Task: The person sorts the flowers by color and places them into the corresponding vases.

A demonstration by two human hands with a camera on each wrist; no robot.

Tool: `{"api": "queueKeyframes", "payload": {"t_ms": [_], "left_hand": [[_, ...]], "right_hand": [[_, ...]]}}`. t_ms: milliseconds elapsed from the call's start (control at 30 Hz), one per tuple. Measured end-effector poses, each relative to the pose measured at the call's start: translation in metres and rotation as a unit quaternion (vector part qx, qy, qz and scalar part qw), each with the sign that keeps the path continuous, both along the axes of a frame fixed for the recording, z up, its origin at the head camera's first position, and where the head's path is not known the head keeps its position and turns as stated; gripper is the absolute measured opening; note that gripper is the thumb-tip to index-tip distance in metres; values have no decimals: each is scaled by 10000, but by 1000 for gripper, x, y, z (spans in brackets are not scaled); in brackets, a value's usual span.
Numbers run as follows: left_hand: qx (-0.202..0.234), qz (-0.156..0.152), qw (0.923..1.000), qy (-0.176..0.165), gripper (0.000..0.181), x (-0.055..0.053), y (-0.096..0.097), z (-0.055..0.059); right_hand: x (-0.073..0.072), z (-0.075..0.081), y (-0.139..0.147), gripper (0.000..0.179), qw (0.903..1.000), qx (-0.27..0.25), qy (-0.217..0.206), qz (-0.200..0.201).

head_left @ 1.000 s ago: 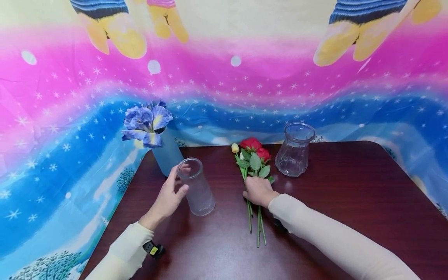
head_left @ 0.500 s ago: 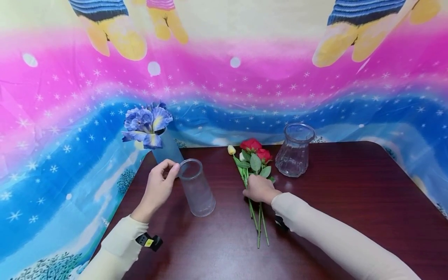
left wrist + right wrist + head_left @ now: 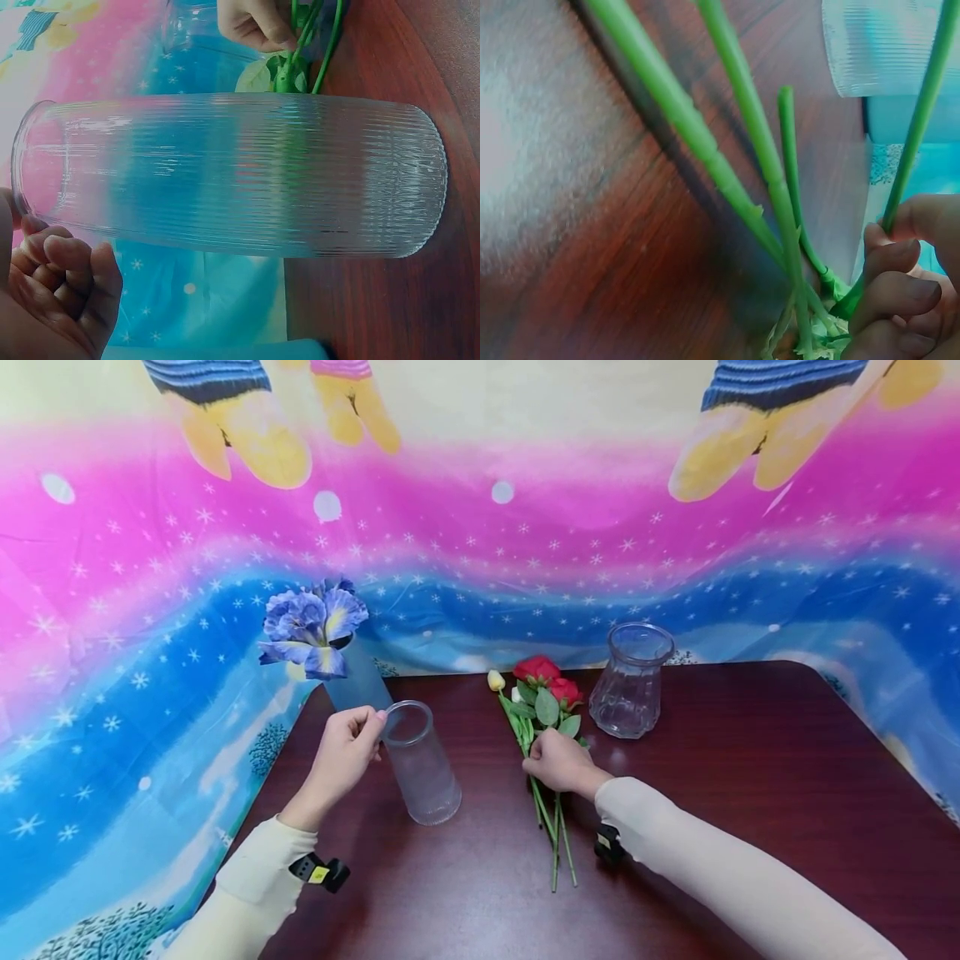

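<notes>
My left hand pinches the rim of a clear ribbed glass vase, which stands upright on the table. In the left wrist view this vase appears sideways, with fingers curled beside its rim. At the table's middle, my right hand pinches a green stem that seems to belong to the yellow tulip. Beside it lie red roses with green leaves, their stems pointing toward me. A small white bud is partly hidden by the leaves.
Behind the ribbed vase stands a blue vase with purple-blue irises. A clear faceted glass vase stands right of the roses. The dark wooden table backs onto a printed cloth.
My left hand has shifted from around the ribbed vase's upper side to pinching its rim. The yellow tulip has shifted slightly left of the roses, and my right wrist has moved a little right.
</notes>
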State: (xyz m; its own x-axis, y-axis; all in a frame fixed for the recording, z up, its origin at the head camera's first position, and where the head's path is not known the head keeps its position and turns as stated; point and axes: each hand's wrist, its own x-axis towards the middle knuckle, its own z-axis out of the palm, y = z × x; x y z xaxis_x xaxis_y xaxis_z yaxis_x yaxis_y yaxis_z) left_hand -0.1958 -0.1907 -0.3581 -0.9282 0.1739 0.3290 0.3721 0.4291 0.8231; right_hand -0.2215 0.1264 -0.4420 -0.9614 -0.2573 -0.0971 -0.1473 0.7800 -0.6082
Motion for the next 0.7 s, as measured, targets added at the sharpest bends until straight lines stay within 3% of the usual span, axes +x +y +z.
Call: {"api": "queueKeyframes", "payload": {"t_ms": [233,700], "left_hand": [[443,66,9990,-37,44,-6,-1,-14],[695,161,9974,32,43,-6,3,-17]], "right_hand": [[2,5,0,48,9986,-476,181,142],[9,23,-6,43,9928,-1047,366,458]]}}
